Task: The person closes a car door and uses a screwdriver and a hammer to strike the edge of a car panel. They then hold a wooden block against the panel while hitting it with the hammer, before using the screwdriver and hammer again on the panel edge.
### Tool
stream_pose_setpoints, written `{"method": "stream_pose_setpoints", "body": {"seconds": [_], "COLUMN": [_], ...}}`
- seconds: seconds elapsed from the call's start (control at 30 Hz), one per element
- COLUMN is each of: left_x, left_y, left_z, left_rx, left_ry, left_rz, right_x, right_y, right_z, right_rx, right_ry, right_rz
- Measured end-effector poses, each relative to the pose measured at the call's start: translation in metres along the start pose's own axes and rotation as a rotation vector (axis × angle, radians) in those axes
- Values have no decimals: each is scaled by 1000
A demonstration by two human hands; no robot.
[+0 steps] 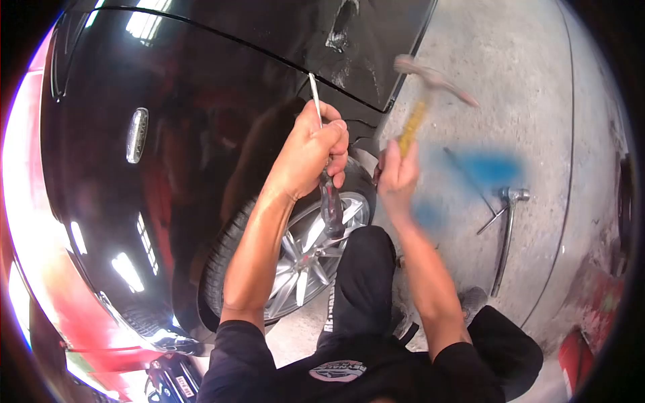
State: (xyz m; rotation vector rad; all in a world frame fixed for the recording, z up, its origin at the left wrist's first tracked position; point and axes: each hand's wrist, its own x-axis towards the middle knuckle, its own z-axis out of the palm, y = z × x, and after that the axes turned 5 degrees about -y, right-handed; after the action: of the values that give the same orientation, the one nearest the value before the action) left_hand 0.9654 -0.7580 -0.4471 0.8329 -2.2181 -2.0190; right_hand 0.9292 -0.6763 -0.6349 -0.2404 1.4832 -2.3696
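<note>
My left hand (314,144) is closed around a screwdriver (331,201), its dark handle pointing down toward my knee. The bright shaft rises past my fingers, and its tip meets the seam in the black car body (201,87). To the right, my right hand (398,168) grips a hammer (416,121) by its yellow handle. The hammer's long, narrow head is raised over the floor, apart from the screwdriver and smeared by motion. Below my left hand is the car's wheel (299,265), with silver spokes, partly covered by my arm and knee.
Another hammer (505,235) with a metal head lies on the concrete floor (497,60) at right. Beside it rests a thin metal rod tool (494,220), near blue paint patches. A red object (576,359) stands at lower right. My bent knee (366,282) is close to the wheel.
</note>
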Motion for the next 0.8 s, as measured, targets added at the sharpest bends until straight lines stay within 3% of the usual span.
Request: {"method": "stream_pose_setpoints", "body": {"seconds": [0.1, 0.13, 0.17, 0.23, 0.37, 0.4, 0.5, 0.53, 0.7, 0.77, 0.8], "left_x": [-1, 0, -1, 1, -4, -4, 1, 0, -1, -2, 0], "left_y": [1, 1, 1, 4, 6, 5, 2, 2, 0, 0, 0], "left_z": [-2, -4, -5, -3, 0, -1, -3, -2, -6, -6, -7], "left_rx": [8, 8, 7, 9, 17, 19, -11, 4, 22, 46, 67], "left_ry": [-10, -14, -19, -13, -1, 0, -17, -19, -25, -11, -6], "left_rz": [1, 1, -2, 12, -10, 0, 33, 30, 15, 8, 3], "right_x": [-5, 0, 0, 9, -6, 1, 14, 16, 43, 62, 65], "right_y": [24, 29, 33, 15, 6, 10, 2, -10, -16, 11, 12], "right_z": [26, 31, 23, 7, 22, 26, 2, -3, 12, 20, 21], "right_rx": [150, -310, -312, -201, 42, -294, -310, -307, -47, -461, -409], "right_ry": [-35, -185, -180, -156, -75, -238, -205, -198, -94, -300, -262], "right_rz": [2, -214, -214, -26, 69, -161, -72, -209, -313, -521, -340]}}
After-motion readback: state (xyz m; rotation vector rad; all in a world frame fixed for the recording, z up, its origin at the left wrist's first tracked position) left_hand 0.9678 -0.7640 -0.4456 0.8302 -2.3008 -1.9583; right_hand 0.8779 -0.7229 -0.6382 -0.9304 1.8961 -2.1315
